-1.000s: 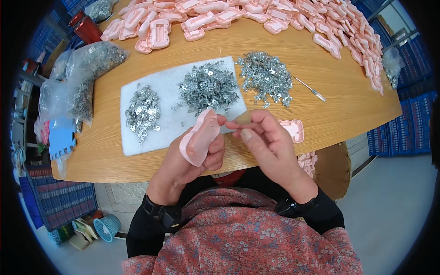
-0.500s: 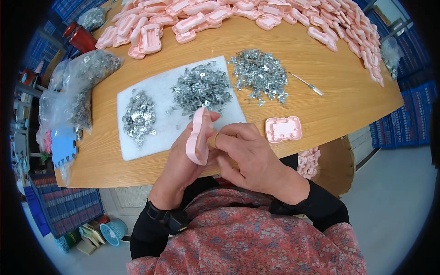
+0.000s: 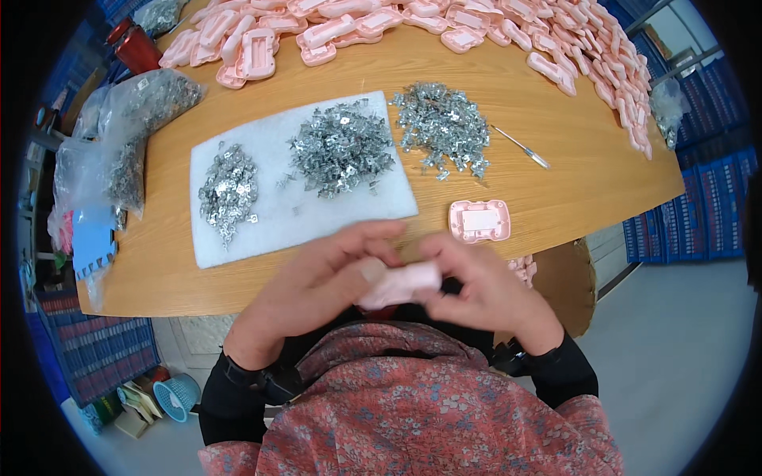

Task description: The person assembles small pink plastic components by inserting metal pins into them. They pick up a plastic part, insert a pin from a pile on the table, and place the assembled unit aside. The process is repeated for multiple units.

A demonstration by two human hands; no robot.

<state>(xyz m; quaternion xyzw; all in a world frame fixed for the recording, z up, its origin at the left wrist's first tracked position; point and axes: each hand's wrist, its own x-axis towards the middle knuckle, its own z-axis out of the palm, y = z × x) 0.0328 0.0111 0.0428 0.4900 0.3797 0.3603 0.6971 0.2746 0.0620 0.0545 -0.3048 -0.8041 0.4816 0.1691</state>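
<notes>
Just in front of my body, past the table's near edge, I have a pink plastic shell (image 3: 401, 285) between both hands, blurred by motion. My left hand (image 3: 321, 278) is closed on its left end, thumb across the top. The fingers of my right hand (image 3: 484, 285) pinch its right end. Another pink shell (image 3: 479, 220) lies hollow side up on the table beyond my right hand. Small silvery metal clips lie in heaps: a small heap (image 3: 228, 190) and a big heap (image 3: 341, 149) on a white foam sheet (image 3: 278, 230), and a third heap (image 3: 443, 123) on bare wood.
A screwdriver (image 3: 521, 147) lies right of the clip heaps. Many pink shells (image 3: 341, 32) are piled along the far edge. Clear bags of metal parts (image 3: 131, 151) and a blue foam piece (image 3: 94, 242) sit at left. A box (image 3: 567, 285) stands below the table's right side.
Both hands have come down and nearer my body with the pink shell. The shell has turned from upright to lying nearly level.
</notes>
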